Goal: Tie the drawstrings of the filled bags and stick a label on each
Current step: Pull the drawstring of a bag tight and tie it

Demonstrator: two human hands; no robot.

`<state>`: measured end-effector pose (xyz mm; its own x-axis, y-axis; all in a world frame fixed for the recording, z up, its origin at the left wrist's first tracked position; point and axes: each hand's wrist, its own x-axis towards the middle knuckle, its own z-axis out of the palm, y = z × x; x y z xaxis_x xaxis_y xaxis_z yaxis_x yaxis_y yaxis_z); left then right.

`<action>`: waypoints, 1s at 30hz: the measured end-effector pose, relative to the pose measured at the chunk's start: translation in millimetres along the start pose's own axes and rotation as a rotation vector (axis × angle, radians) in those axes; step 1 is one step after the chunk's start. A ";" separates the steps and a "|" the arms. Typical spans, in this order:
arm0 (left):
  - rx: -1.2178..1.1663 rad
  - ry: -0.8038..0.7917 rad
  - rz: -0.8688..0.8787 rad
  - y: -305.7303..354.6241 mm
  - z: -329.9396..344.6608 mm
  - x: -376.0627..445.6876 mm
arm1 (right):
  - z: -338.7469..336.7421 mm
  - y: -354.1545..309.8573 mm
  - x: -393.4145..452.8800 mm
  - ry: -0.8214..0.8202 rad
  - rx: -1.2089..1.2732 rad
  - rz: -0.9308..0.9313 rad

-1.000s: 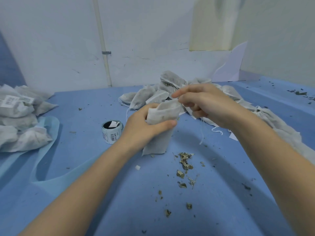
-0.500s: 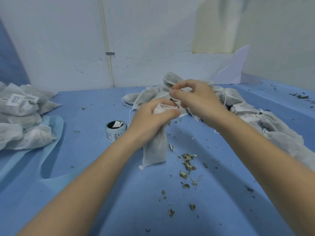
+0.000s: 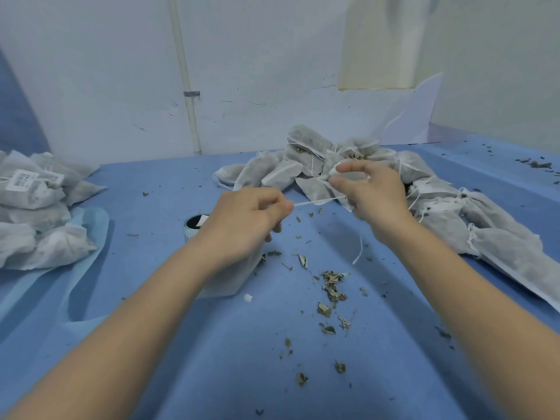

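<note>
A: Both hands on one string (image 3: pixel 318 202) now?
B: Yep. Half a sec ago they were bunched at the bag's neck; now pulled apart, string taut. Left hand (image 3: pixel 245 219) pinches one end, bag (image 3: pixel 233 277) under it on the table. Right hand (image 3: pixel 371 189) pinches the other end. Mouth's cinching; knot next, label after.

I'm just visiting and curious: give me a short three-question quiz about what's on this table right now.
1. True or false: the left hand pinches a white drawstring stretched toward the right hand.
2. Where is the label roll? A) beside the left hand B) on the far pile of bags C) at the table's right edge
3. Fill in: the labelled bags lie on the table's ____ side.

Key: 1 true; 2 A; 3 left.
</note>
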<state>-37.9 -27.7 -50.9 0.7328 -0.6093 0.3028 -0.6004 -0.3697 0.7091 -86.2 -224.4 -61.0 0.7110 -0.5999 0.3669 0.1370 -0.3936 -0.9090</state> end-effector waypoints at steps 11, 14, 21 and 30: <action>0.432 -0.020 0.117 17.8 17.8 9.8 | 13.7 7.0 -26.2 -0.388 -0.157 -0.088; 0.400 0.016 0.120 17.4 23.8 11.3 | 25.8 3.3 -32.3 -0.382 0.107 0.024; 0.168 0.077 0.075 10.9 28.5 9.2 | 19.6 -1.6 -33.7 -0.300 0.096 0.229; -0.436 0.181 -0.075 -3.2 41.8 4.7 | 25.1 -0.4 -38.8 -0.396 0.959 0.591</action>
<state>-46.0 -58.7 -78.3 0.8363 -0.4458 0.3192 -0.3819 -0.0561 0.9225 -96.6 -183.4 -79.8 0.9774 -0.1904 -0.0913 0.0566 0.6529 -0.7553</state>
